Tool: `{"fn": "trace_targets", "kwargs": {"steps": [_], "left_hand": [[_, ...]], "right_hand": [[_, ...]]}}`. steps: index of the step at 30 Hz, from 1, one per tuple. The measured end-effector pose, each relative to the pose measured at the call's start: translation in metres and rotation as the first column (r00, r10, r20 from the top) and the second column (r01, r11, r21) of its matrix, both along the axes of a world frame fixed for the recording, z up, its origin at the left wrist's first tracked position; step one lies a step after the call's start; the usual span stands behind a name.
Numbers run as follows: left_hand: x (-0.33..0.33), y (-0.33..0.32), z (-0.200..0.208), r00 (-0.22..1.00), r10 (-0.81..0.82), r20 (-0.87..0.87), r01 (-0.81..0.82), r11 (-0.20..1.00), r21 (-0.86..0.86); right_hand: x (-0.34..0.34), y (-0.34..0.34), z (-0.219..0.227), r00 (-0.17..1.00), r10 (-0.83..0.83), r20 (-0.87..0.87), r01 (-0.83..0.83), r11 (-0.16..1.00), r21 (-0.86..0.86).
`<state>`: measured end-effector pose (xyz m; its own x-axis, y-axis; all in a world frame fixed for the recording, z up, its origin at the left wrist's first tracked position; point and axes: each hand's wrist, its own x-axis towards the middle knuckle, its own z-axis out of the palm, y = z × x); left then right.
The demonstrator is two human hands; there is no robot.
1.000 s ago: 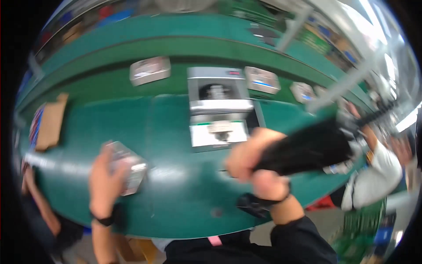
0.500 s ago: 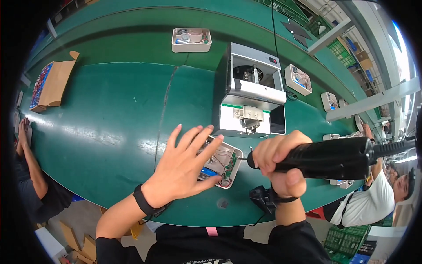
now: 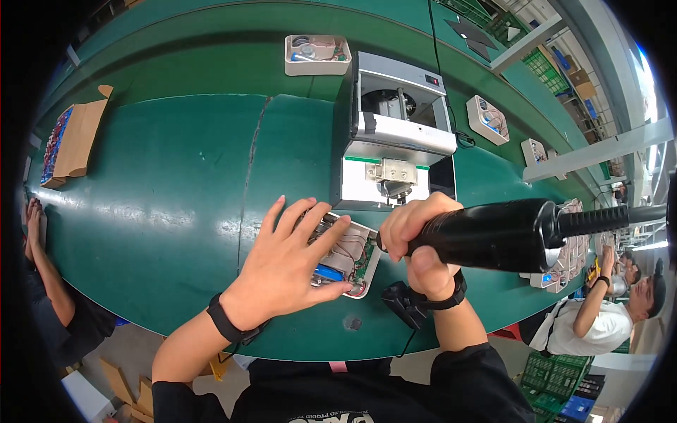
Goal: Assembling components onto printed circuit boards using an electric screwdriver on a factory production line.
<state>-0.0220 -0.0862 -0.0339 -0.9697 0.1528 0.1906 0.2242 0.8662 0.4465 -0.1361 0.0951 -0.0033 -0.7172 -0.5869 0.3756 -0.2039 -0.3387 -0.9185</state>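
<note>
A white plastic housing [image 3: 374, 252] with wires, a green circuit board [image 3: 362, 266] and a blue cylindrical cell [image 3: 328, 272] lies on the green table. Across its left side rests my left hand [image 3: 278, 268], fingers spread, the thumb at the near edge. My right hand [image 3: 422, 229] is wrapped round a black electric screwdriver [image 3: 486, 236], held nearly level with its nose at the housing's right rim. The bit's tip is hidden, so contact cannot be told. A black device [image 3: 403, 303] hangs by my right wrist.
Just beyond the housing stands a grey and black machine [image 3: 402, 144] with a metal front fitting. White housings with wiring [image 3: 317, 58] sit farther back and right. An open cardboard box [image 3: 81, 141] is at left. One person [image 3: 596, 317] works at right; another's arms [image 3: 46, 254] show at left.
My right hand has brought the screwdriver left, closer to the housing's right side. My left hand stays on the housing. The housings at the back have shifted right relative to the machine.
</note>
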Motion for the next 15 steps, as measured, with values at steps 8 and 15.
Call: {"fn": "trace_targets", "kwargs": {"steps": [8, 15], "left_hand": [[0.008, -0.004, 0.018, 0.999, -0.032, 0.035, 0.033, 0.999, -0.024], [0.026, 0.044, 0.017, 0.948, 0.317, 0.019, -0.306, 0.928, -0.211]], "right_hand": [[0.003, -0.001, 0.002, 0.997, -0.011, 0.075, 0.014, 0.999, -0.041], [-0.025, -0.005, 0.054, 0.976, -0.122, -0.183, 0.083, 0.975, -0.208]]}}
